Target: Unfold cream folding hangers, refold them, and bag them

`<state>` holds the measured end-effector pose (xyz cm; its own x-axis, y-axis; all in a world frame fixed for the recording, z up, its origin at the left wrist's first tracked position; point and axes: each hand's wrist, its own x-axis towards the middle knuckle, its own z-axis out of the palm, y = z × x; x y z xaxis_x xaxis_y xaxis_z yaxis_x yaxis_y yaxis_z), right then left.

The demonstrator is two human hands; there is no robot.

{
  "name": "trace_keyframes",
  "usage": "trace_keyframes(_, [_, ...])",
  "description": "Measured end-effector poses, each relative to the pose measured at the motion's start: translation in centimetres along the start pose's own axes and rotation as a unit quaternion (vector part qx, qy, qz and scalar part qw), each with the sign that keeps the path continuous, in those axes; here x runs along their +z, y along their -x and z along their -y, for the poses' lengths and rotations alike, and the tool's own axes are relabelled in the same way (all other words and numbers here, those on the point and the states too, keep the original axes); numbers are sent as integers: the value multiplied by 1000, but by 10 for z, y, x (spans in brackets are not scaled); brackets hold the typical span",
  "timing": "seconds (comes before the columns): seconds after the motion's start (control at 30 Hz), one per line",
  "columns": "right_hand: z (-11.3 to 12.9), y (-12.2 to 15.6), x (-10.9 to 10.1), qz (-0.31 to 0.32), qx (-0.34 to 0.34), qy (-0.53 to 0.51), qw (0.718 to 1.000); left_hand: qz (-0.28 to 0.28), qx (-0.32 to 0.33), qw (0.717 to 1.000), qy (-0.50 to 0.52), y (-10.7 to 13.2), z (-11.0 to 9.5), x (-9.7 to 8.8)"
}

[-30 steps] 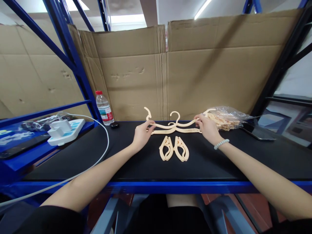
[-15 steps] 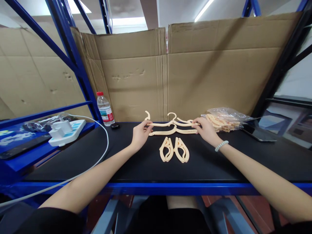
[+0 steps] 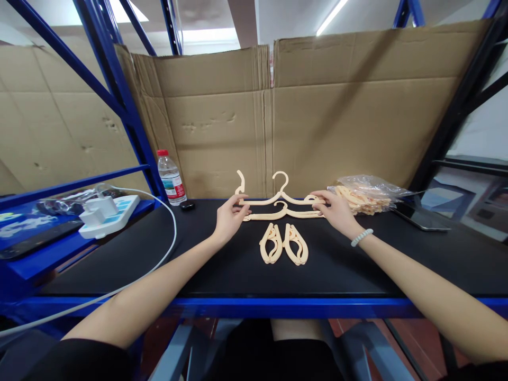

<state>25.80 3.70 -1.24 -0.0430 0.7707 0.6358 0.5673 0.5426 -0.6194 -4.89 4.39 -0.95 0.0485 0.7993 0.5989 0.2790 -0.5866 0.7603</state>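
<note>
- Head view: a person seated at a black shelf [image 3: 238,275] in a blue steel rack holds a cream plastic open hanger [image 3: 278,201] by its two tips, level, its hook standing upright, just above the shelf's far edge and in front of a wall of cardboard [image 3: 317,121].
- The left hand [image 3: 228,217] pinches the hanger's left tip with its fingers drawn together; the right hand [image 3: 337,209], a pale bead bracelet [image 3: 361,237] at its wrist, has curled fingers closed on the right tip.
- A second hanger [image 3: 278,215] lies unfolded on the shelf directly under the held one; two folded hangers [image 3: 283,243] lie side by side, touching, nearer the person.
- A clear plastic bag [image 3: 369,193] holding more cream hangers lies just beside the right hand, with a dark tablet [image 3: 420,216] beyond it.
- At left stands a water bottle [image 3: 170,177] with a red cap; its label carries print too small to read.
- A white power strip [image 3: 107,214] with light blue sockets rests on the side ledge, and a white cable [image 3: 169,248] loops across the shelf's left end.
</note>
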Motion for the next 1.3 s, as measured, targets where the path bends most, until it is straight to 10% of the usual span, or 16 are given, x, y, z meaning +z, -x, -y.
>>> trace_keyframes(1.3, [-4, 2, 1, -18, 10, 18, 1000, 12, -36, 997, 71, -1, 5, 1])
